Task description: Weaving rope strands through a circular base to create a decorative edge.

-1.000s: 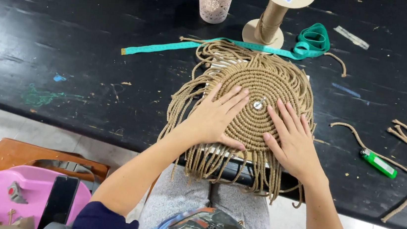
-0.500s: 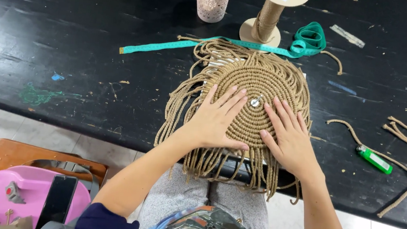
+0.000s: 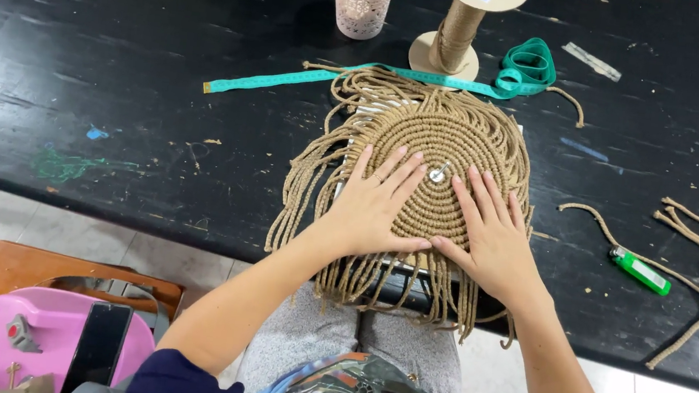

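From the head view, we press our left hand (image 3: 379,204) and right hand (image 3: 495,236) flat, fingers spread, on the round rope mat (image 3: 444,150) at the near edge of the bench (image 3: 122,72). Its fringe hangs over that edge. Open bench lies left; a lighter (image 3: 640,271) sits right.

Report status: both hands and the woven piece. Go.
Left hand and right hand flat, fingers spread, on round tan coiled-cord mat. Mat flat on black table, fringe over near edge. Nothing obstructing.
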